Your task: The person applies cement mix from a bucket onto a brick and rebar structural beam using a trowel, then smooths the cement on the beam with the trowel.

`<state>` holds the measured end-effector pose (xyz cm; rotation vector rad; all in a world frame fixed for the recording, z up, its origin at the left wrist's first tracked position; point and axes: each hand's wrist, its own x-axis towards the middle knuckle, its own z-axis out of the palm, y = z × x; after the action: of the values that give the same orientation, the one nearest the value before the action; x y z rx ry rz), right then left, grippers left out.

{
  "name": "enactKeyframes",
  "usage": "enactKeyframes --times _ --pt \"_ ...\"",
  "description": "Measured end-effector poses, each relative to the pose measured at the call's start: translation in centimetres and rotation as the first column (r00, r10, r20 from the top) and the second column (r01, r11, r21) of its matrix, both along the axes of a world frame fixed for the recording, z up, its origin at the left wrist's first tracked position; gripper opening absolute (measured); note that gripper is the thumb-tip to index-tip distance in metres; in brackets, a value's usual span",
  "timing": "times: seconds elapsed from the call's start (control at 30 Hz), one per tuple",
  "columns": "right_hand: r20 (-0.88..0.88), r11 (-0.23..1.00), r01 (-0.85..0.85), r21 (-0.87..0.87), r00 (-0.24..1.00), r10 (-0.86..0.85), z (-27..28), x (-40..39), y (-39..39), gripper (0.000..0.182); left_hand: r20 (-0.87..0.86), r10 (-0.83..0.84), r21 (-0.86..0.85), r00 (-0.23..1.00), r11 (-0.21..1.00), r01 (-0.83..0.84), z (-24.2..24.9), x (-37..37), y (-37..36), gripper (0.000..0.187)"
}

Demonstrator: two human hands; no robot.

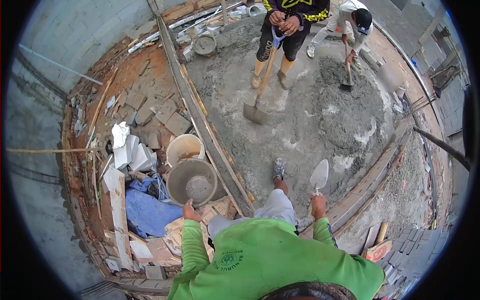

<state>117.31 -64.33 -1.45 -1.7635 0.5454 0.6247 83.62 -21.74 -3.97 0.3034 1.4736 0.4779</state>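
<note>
My right hand (318, 205) is closed around the handle of a pointed trowel (319, 175), its pale blade pointing forward over the wet concrete (300, 135). My left hand (191, 211) is at the near rim of a dark grey bucket (176, 181), fingers curled and apparently gripping the rim; the fingers are partly hidden. A little grey residue shows at the bucket's bottom. Just behind it stands a cream bucket (172, 150) with brownish contents. One shoe (279, 168) of mine is on the concrete.
A long formwork beam (192, 115) runs along the left of the concrete. Ahead, one person leans on a shovel (256, 112); another bends over with a shovel (346, 86). A blue tarp (147, 210), white blocks (127, 152) and planks lie left. Grey pavers (412, 252) lie right.
</note>
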Motion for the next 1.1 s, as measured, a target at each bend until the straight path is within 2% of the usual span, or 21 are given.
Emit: enactKeyframes --times 0.03,0.1,0.13,0.2,0.23,0.3,0.37,0.4,0.43,0.47,0.5,0.57,0.63,0.67,0.73,0.83,0.93,0.97,1.0,1.07,1.1 --pt "-0.047 0.998 -0.056 0.043 0.997 0.058 -4.3 3.7 0.3 0.010 0.035 0.071 0.012 0.997 0.997 -0.071 -0.8 0.0 -0.2 0.042" --pt "0.015 0.924 -0.377 -0.066 0.925 0.379 -15.8 11.8 -0.8 0.014 0.090 0.240 0.029 0.967 0.970 -0.243 -1.6 2.4 0.2 0.041" --pt "0.011 0.906 -0.416 -0.084 0.908 0.418 -13.9 15.8 -1.1 0.014 0.087 0.337 0.017 0.937 0.940 -0.340 -1.2 3.5 -1.2 0.040" --pt "0.066 0.441 -0.707 -0.553 0.491 0.869 -8.4 22.6 3.5 0.021 0.114 0.493 0.018 0.862 0.867 -0.498 -0.5 6.3 -3.3 0.040" --pt "0.010 0.344 -0.724 -0.598 0.422 0.906 -8.3 26.5 3.6 0.028 0.131 0.593 0.026 0.795 0.799 -0.600 0.2 6.8 -3.6 0.040" --pt "-0.054 0.336 -0.789 -0.515 0.421 0.905 -3.7 33.1 4.9 0.032 -0.010 0.766 0.013 0.643 0.643 -0.765 0.1 6.9 -3.7 0.036" --pt "-0.101 0.328 -0.825 -0.460 0.415 0.904 -2.3 39.5 5.2 0.035 -0.083 0.859 0.042 0.506 0.510 -0.859 4.3 9.9 -5.2 0.040" --pt "-0.084 0.321 -0.784 -0.532 0.426 0.901 -4.2 42.6 4.8 0.035 0.012 0.855 0.064 0.519 0.517 -0.853 -0.4 6.5 -5.6 0.042" --pt "-0.076 0.303 -0.742 -0.598 0.428 0.901 -5.4 45.3 4.4 0.035 0.015 0.892 0.081 0.452 0.450 -0.889 0.0 7.3 -6.9 0.043" --pt "-0.070 0.298 -0.736 -0.608 0.423 0.903 -5.0 46.9 4.3 0.035 -0.101 0.905 -0.051 0.414 0.411 -0.910 -0.3 6.7 -7.8 0.045" --pt "-0.031 0.328 -0.663 -0.673 0.469 0.883 -4.6 48.2 4.7 0.034 -0.078 0.934 -0.031 0.350 0.348 -0.937 -3.0 5.4 -8.6 0.046" --pt "0.015 0.352 -0.587 -0.729 0.501 0.865 -4.3 50.4 5.7 0.034 -0.031 0.950 -0.044 0.311 0.310 -0.950 -2.6 7.3 -10.8 0.044" --pt "0.017 0.517 -0.606 -0.605 0.639 0.769 -3.9 50.8 7.3 0.031 0.008 0.976 -0.121 0.216 0.215 -0.969 -2.3 8.3 -12.7 0.042" --pt "0.001 0.511 -0.624 -0.591 0.633 0.774 -4.1 50.4 8.2 0.031 0.000 0.989 -0.196 0.147 0.144 -0.970 -2.2 8.7 -13.1 0.042" --pt "0.077 0.665 -0.583 -0.467 0.722 0.687 -4.7 49.2 9.8 0.028 -0.054 0.993 -0.229 0.102 0.088 -0.970 -2.5 9.8 -13.7 0.040" --pt "0.105 0.759 -0.588 -0.279 0.768 0.632 -4.5 46.5 12.8 0.025 -0.143 0.980 -0.257 0.139 0.099 -0.961 -3.0 12.7 -12.2 0.039" --pt "0.106 0.689 -0.671 -0.274 0.691 0.715 -8.0 45.5 14.3 0.024 -0.186 0.948 -0.282 0.259 0.201 -0.938 -4.1 16.6 -8.2 0.038" --pt "0.103 0.564 -0.704 -0.431 0.582 0.806 -8.3 45.4 14.9 0.024 -0.170 0.920 -0.252 0.354 0.307 -0.918 -4.5 17.9 -6.3 0.036" --pt "0.079 0.565 -0.705 -0.429 0.594 0.800 -8.6 45.3 15.8 0.024 -0.161 0.882 -0.216 0.443 0.407 -0.888 -4.9 19.2 -4.4 0.035" --pt "-0.045 0.564 -0.770 -0.299 0.602 0.797 -8.1 45.5 17.9 0.025 -0.100 0.635 -0.103 0.766 0.759 -0.643 -6.1 21.4 -0.1 0.032" --pt "-0.015 0.488 -0.795 -0.359 0.528 0.849 -7.7 45.8 19.2 0.026 -0.058 0.617 -0.168 0.785 0.769 -0.617 -6.8 22.2 2.4 0.029"
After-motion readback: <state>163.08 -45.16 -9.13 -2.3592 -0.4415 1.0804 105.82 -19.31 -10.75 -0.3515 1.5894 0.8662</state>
